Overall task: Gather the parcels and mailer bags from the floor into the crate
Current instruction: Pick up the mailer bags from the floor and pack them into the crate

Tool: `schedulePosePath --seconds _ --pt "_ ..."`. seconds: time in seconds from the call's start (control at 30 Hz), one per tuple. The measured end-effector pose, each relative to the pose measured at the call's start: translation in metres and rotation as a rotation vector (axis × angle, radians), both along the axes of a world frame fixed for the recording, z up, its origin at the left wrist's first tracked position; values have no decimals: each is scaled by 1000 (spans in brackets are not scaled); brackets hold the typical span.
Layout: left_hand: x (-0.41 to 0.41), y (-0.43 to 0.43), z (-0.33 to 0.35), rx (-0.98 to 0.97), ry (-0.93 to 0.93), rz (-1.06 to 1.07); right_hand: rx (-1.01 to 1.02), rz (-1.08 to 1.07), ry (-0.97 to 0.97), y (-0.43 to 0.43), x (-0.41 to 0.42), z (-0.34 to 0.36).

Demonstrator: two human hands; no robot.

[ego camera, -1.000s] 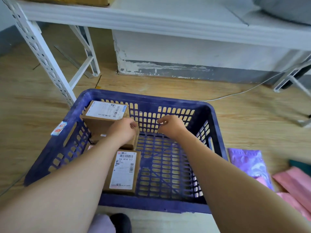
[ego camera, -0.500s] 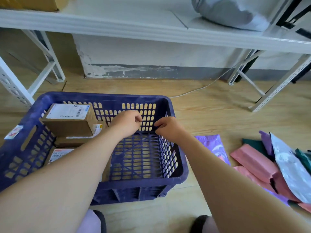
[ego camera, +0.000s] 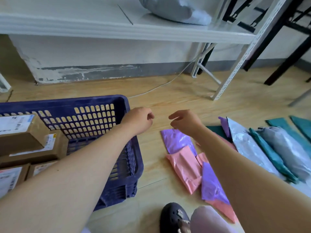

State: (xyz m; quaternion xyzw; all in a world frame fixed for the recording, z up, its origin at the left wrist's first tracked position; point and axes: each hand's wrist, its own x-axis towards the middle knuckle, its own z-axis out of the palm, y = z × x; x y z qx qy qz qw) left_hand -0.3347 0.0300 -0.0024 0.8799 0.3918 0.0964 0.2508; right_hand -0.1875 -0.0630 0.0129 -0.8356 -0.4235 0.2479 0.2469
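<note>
My left hand [ego camera: 138, 121] hangs slack and empty at the crate [ego camera: 67, 103] corner, boxes [ego camera: 25, 137] packed inside, while my right hand [ego camera: 185, 122], seemingly empty too, hovers over the purple bag [ego camera: 178, 142] on the floor [ego camera: 176, 95], ready to grab.

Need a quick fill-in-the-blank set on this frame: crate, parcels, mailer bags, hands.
The crate is ____ in colour.
The cardboard parcels lie ____ the crate.
The mailer bags lie on the ____, to the right of the crate.
The left hand and the right hand each hold ____.
Missing words: blue; inside; floor; nothing.
</note>
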Motion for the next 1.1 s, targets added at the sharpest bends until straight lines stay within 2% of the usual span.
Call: schedulePosePath --seconds 0.2,0.37,0.67,0.8,1.0,1.1 --pt "54 -27 -24 -23 50 -88 -36 -111 -41 -42 42 -19" --pt "90 -54 -48 -58 116 -185 -105 -273 26 -76 72 -60" --pt "115 -88 -100 -103 235 -290 -224 -526 347 -106 79 -151" --pt "115 -86 -122 -120 271 -322 -269 -830 625 -108 71 -183" --pt "104 -86 -141 -141 348 -352 -249 -947 884 -117 52 -212" --pt "100 -87 -143 -143 359 -352 -159 -1172 1011 -113 47 -213"
